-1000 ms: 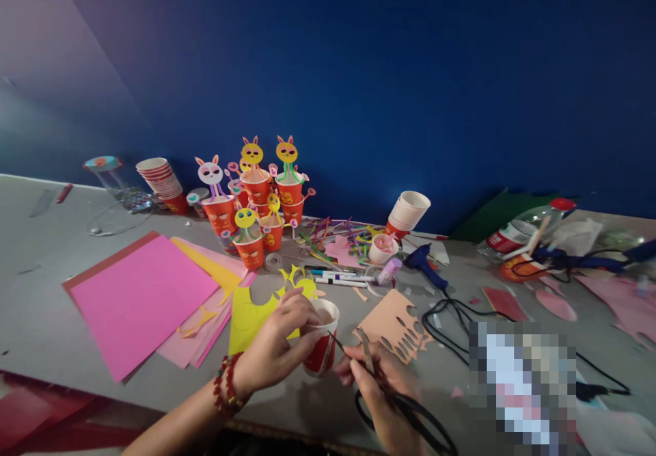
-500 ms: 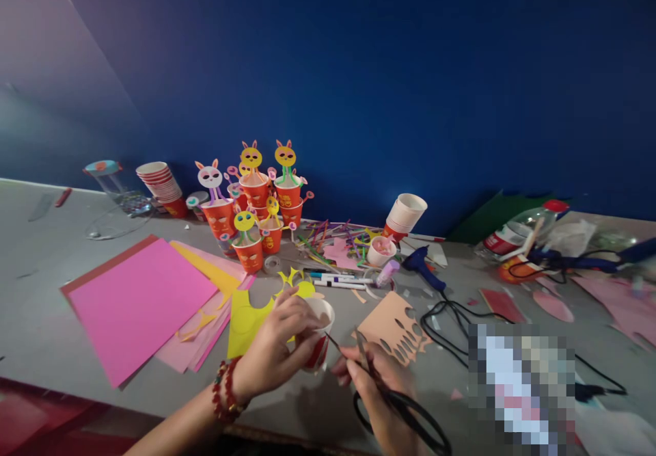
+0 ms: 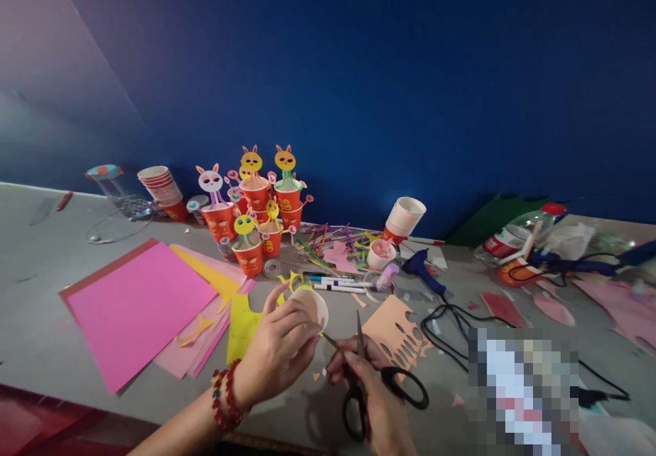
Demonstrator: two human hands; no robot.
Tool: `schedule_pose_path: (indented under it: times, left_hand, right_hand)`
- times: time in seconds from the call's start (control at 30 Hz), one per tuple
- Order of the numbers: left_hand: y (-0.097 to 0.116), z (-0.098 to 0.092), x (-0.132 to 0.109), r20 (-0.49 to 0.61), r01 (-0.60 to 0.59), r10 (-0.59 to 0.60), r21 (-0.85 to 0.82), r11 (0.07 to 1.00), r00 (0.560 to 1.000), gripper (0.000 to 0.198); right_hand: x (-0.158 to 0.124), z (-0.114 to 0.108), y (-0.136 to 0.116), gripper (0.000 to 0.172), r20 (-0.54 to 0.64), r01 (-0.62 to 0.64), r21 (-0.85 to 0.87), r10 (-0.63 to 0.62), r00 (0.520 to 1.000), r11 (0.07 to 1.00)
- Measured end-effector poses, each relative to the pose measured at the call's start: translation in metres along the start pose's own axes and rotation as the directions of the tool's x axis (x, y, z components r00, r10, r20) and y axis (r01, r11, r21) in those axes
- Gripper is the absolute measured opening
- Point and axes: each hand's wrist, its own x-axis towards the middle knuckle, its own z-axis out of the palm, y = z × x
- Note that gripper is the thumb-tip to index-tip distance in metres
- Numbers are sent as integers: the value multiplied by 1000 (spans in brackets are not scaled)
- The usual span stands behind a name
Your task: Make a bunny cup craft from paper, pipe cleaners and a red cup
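My left hand (image 3: 279, 346), with red bead bracelets at the wrist, has its thumb and fingertips drawn together beside a white-rimmed paper cup (image 3: 318, 305). Its index finger is raised. A tiny yellow bit shows at the fingertips, too small to name. The hand hides most of the cup's body; a tan shape lies inside. My right hand (image 3: 372, 381) grips black-handled scissors (image 3: 360, 340). Their blades are spread, and one tip reaches close to the left fingertips. Right of the scissors lies peach paper (image 3: 392, 329) with cut-out holes; yellow paper (image 3: 240, 329) lies left of the cup.
Pink sheets (image 3: 143, 312) lie at left. Red cups with rabbit faces (image 3: 250, 254) stand behind, near markers (image 3: 341, 284), pipe cleaners (image 3: 318, 240) and a cup of pink bits (image 3: 380, 259). A blue glue gun (image 3: 425, 271) trails a black cord at right, near a bottle (image 3: 507, 240).
The cup has shifted slightly up and left, and its red side is now behind my left hand. The scissors have turned in my right hand, with blades and handles spread wider.
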Motion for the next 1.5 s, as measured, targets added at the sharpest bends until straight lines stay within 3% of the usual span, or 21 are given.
schedule_pose_path:
  times: [0.1, 0.2, 0.27, 0.33, 0.37, 0.43, 0.5, 0.57, 0.6, 0.67, 0.7, 0.9, 1.2, 1.33, 1.5]
  left_hand:
    - [-3, 0, 0, 7, 37, -37, -41, 998, 999, 13]
    - [-6, 1, 0, -3, 77, -78, -106, 991, 997, 11]
    - [-8, 0, 0, 24, 117, -115, -128, 985, 993, 10]
    - [-9, 0, 1, 50, 143, -138, -133, 981, 989, 10]
    - [-9, 0, 1, 54, 146, -140, -130, 981, 989, 10]
    - [-8, 0, 1, 36, 126, -123, -107, 986, 992, 11]
    - [-7, 0, 1, 3, 87, -87, -56, 995, 996, 12]
    - [-6, 1, 0, -8, 48, -48, 11, 999, 999, 14]
    - [-6, 2, 0, -5, 34, -33, 42, 999, 999, 15]
    - [-6, 2, 1, 2, 24, -24, 70, 997, 1000, 16]
    - [-7, 2, 1, 1, 28, -28, 64, 998, 1000, 16]
    - [-10, 1, 3, -45, 53, -53, 9, 999, 998, 15]
    - [-14, 2, -1, -41, 24, -22, 45, 999, 999, 15]
    - [-17, 8, -5, -75, -12, 17, 60, 998, 997, 18]
    - [-16, 12, -5, -101, -8, 19, 103, 995, 995, 18]
  right_hand:
    - [2, -6, -6, 19, 108, 183, -304, -157, 982, 935]
    - [9, -15, -20, 18, 359, 463, -571, -301, 883, 677]
    - [16, -20, -31, 21, 521, 592, -600, -299, 800, 539]
    - [21, -22, -38, 26, 618, 648, -578, -254, 744, 495]
    - [23, -23, -39, 27, 631, 647, -574, -232, 740, 502]
    - [24, -21, -36, 22, 555, 559, -596, -207, 806, 577]
    - [23, -15, -26, 19, 376, 361, -543, -165, 912, 758]
    - [21, -8, -15, 19, 177, 117, -309, -64, 982, 944]
    - [19, -5, -11, 20, 98, 30, -165, -14, 995, 986]
    - [17, 1, -6, 22, 10, -50, 10, 50, 999, 999]
    - [16, 3, -6, 23, -4, -52, 18, 52, 999, 998]
    - [11, 4, -15, 29, 90, 114, -305, -91, 992, 945]
    - [13, 7, -20, 36, 117, 108, -391, -67, 991, 914]
    - [13, 18, -15, 36, 15, -20, -112, 22, 1000, 993]
    - [15, 31, -6, 32, -66, -120, 179, 134, 989, 977]
